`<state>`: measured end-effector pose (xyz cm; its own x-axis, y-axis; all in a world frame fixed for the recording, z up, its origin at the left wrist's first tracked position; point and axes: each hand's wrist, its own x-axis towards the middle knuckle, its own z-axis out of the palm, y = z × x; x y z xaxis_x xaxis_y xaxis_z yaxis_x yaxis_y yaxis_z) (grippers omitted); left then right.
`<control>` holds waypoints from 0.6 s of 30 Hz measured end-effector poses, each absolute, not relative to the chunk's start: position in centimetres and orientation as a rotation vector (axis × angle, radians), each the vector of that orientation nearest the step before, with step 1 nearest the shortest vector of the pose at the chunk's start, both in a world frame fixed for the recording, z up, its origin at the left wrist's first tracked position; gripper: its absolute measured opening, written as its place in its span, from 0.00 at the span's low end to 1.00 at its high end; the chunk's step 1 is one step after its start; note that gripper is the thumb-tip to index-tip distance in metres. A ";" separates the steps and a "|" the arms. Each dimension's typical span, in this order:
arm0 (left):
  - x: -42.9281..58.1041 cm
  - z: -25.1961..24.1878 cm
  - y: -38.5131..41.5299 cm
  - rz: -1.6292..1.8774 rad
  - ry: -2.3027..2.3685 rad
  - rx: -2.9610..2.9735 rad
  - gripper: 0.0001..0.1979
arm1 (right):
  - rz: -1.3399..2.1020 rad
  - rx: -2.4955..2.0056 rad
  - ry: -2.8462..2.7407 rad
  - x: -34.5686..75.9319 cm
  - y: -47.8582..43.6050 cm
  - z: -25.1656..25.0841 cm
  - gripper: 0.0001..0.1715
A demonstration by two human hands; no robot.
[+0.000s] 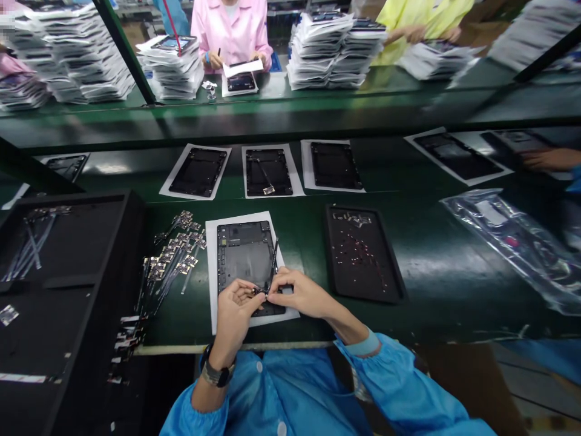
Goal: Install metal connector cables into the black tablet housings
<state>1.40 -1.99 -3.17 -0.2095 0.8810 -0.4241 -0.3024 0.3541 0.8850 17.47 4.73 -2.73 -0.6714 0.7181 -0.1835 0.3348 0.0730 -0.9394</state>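
A black tablet back housing (pixel 242 254) lies on a white sheet (pixel 212 303) right in front of me. Over its lower part, my left hand (pixel 238 303) and my right hand (pixel 297 292) meet, fingertips pinched on a small circuit board (pixel 259 292). From the board a dark flex cable (pixel 275 260) sticks up past my right fingers. Fine details between the fingertips are hidden. Left of the sheet lies a heap of similar small boards with ribbon cables (pixel 175 254). To the right, a black tray (pixel 363 254) holds several tiny reddish parts and some small metal pieces.
Beyond lie several tablet housings on paper (pixel 267 172). A large black bin (pixel 68 290) stands at left. A clear plastic bag (pixel 512 242) lies at right, near a co-worker's hand (pixel 551 159). Across the bench, people sit among paper stacks (pixel 318 51).
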 end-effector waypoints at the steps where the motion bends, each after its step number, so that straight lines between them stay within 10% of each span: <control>1: 1.4 -3.2 -2.0 1.204 1.385 0.585 0.14 | 1.628 -1.059 -2.025 17.5 4.7 -2.8 0.09; 18: 1.2 -2.9 -1.0 1.114 1.302 0.422 0.18 | 1.580 -1.055 -1.926 17.7 4.6 -3.6 0.11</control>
